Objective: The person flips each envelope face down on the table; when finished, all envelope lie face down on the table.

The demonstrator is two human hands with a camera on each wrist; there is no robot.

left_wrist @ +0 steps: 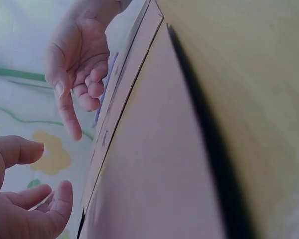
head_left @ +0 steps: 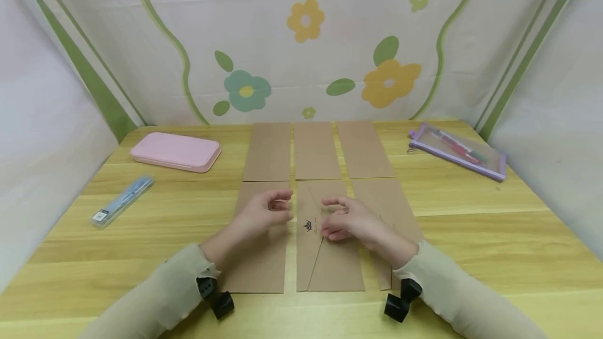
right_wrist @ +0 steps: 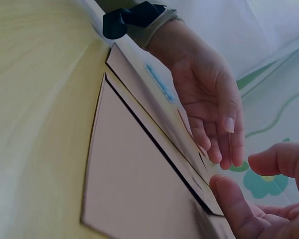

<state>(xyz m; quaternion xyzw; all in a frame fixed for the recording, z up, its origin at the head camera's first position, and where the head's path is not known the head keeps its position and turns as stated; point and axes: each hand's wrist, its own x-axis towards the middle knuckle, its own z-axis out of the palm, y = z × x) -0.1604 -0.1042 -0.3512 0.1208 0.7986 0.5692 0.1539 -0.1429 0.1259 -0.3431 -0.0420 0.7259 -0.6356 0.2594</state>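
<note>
Brown kraft-paper envelopes lie flat on the table in two rows. The front middle envelope [head_left: 308, 260] has a diagonal flap edge and a small black crown print [head_left: 308, 225]. My left hand [head_left: 261, 214] is over the front left envelope [head_left: 256, 276], fingers loosely bent and holding nothing. Over the front middle and front right envelope [head_left: 400, 203] is my right hand [head_left: 358, 224], also loosely bent with nothing in it. Both palms face each other with a gap between. In the left wrist view, the right hand [left_wrist: 82, 64] appears above the envelopes' surface.
A pink case [head_left: 175, 150] sits at the back left, with a clear-lidded blue pack [head_left: 123, 200] in front of it. At the back right lies a purple-edged zip pouch [head_left: 457, 150] with pens inside. A floral curtain [head_left: 301, 67] hangs behind the wooden table [head_left: 494, 234].
</note>
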